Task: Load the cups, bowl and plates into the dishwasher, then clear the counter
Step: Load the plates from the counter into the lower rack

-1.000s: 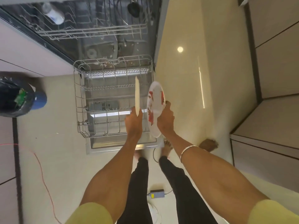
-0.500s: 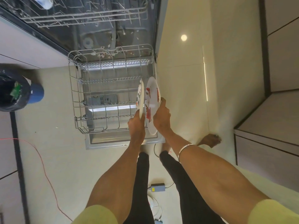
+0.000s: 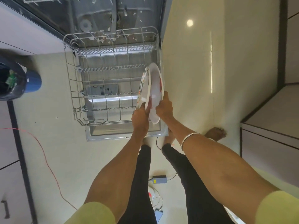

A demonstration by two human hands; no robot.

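Note:
The dishwasher's lower wire rack [image 3: 76,88] is pulled out over the open door [image 3: 113,135]. Over the rack's right side I hold two white patterned plates on edge, close together. My left hand [image 3: 140,116] grips the lower rim of the left plate [image 3: 143,88]. My right hand [image 3: 164,107] grips the lower rim of the right plate [image 3: 156,88], whose red markings show. Whether either plate rests between the rack's tines cannot be seen. No cups or bowl are in view.
A blue bin with a dark liner [image 3: 14,81] stands on the floor at left. A red cable [image 3: 47,160] and a power adapter [image 3: 159,179] lie on the tiles. Cabinets [image 3: 271,131] stand at right. My feet are just before the door.
Both plates have come closer together and lower over the rack's right side. The camera has moved closer to the rack, so the upper rack has left the view.

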